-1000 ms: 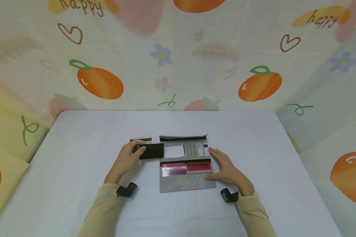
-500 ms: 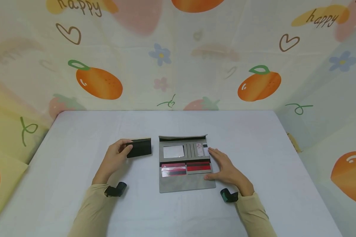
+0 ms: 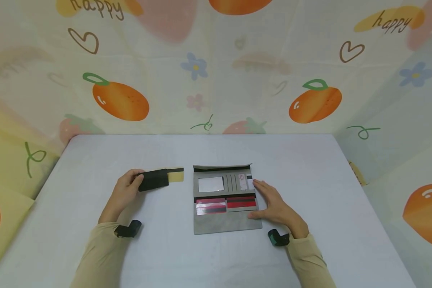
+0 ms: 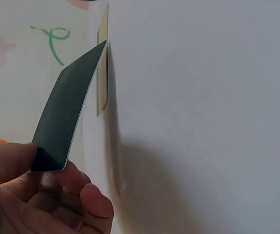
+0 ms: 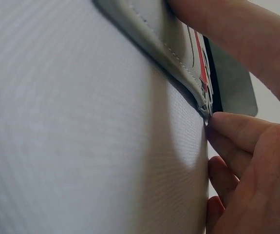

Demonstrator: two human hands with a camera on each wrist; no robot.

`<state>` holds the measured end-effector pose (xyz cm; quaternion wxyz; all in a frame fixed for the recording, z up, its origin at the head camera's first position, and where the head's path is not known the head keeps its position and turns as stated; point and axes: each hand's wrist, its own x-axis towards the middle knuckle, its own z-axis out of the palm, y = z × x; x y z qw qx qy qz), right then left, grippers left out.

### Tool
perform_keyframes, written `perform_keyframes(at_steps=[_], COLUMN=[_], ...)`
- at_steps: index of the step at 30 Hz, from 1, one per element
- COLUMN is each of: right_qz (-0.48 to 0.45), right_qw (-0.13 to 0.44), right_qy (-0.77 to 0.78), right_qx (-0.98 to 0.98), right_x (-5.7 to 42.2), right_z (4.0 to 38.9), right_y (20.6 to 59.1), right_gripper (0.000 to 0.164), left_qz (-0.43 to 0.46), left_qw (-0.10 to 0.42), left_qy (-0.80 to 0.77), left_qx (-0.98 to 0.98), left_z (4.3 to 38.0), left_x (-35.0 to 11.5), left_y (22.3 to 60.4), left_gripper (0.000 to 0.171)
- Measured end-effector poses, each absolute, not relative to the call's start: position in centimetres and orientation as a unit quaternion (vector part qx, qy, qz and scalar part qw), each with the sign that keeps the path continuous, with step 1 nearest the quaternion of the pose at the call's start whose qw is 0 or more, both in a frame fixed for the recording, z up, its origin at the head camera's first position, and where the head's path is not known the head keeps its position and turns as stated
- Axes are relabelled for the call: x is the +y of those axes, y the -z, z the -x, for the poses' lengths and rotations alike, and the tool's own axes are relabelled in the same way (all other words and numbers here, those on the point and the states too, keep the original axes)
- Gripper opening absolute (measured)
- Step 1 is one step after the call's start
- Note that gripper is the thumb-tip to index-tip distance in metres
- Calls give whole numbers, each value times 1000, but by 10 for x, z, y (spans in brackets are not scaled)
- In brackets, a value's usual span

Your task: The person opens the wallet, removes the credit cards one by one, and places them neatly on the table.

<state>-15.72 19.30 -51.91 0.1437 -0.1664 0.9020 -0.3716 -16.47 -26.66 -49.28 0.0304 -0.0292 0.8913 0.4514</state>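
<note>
In the head view, my left hand [image 3: 124,190] pinches a black card [image 3: 153,180] by its left end. The left wrist view shows the thumb on the dark face of this card, tilted above the white surface. Beyond it lies a beige card with a dark stripe [image 3: 175,176], partly covered by the black card. An unfolded grey wallet [image 3: 227,224] lies in the middle. My right hand [image 3: 279,206] rests at its right edge, thumb on the lower panel and fingertips touching the side, fingers spread and fairly straight.
Red and pink cards [image 3: 241,202] sit in the wallet's lower slots. A white card [image 3: 211,184] shows in its window, and more cards stick out at the upper right. The white table [image 3: 216,260] ends at a printed cloth backdrop [image 3: 216,92].
My left hand has carried the black card leftward, away from the wallet to over the beige card and past it, uncovering that card's right part. The right hand and wallet stay put.
</note>
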Motion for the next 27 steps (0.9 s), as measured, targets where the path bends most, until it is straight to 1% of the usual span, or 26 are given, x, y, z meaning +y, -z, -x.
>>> perform_keyframes(at_steps=[9,15,21,27], right_qz=[161,161,162,164], right_qw=[145,144,144,143], right_qy=[375,375,374,374], right_qx=[901,902,902,901], right_x=[193,193,194,194], right_z=[158,158,158,158], right_y=[519,520,521,521], right_gripper=[105,105,105,105], left_qz=[51,68,75,82], left_qw=[44,30,28,8], left_qy=[-451,-450,-437,-418], left_qx=[890,890,896,905], left_z=[165,169,172,174], left_x=[-281,-292,-301,-305], left_y=[495,500,502,503], left_gripper=[39,41,44,45])
